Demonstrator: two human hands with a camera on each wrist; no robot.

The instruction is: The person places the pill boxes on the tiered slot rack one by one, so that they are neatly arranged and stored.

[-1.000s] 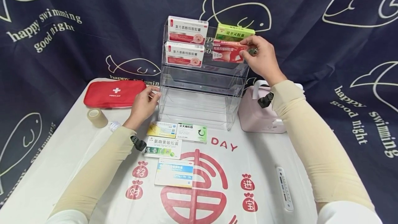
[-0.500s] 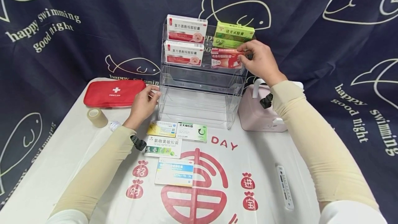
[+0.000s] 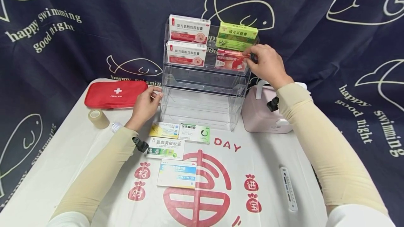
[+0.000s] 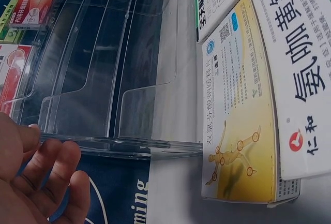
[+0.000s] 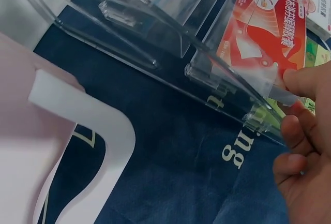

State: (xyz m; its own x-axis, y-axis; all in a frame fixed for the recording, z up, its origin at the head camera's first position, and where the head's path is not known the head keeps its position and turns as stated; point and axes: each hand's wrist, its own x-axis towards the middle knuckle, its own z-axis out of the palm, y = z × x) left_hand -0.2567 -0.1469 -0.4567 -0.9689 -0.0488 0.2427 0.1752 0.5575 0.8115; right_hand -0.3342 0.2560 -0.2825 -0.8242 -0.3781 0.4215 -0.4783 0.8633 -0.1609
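By the left hand's [image 3: 146, 108] fingers 1 clear rack [image 3: 199, 104] is pinched; 4 boxes [image 3: 165, 149] are laid in front, 2 white-and-red boxes [image 3: 189, 31] are shelved, and 1 red box [image 3: 228, 61], racked below 1 green box [image 3: 237, 36], is clamped by the right hand's [image 3: 266, 64] fingers!

Rack [image 3: 197, 107] on far side of table [image 3: 72, 157], curtain [image 3: 300, 6] behind. In top tier: top L box [image 3: 189, 29], top R box [image 3: 237, 35]. In tier below, in front: 2nd-row L box [image 3: 186, 54], 2nd-row R box [image 3: 229, 60]. L of rack: pouch [image 3: 116, 94], w/ tape roll [image 3: 98, 119] before it. R of rack: case [image 3: 262, 120], w/ stick [image 3: 288, 189] well in front. Flat before rack: near-L box [image 3: 164, 130] & near-R box [image 3: 194, 134], side by side; 3rd box [image 3: 165, 149] in front of near-L box, 4th box [image 3: 176, 174] frontmost.
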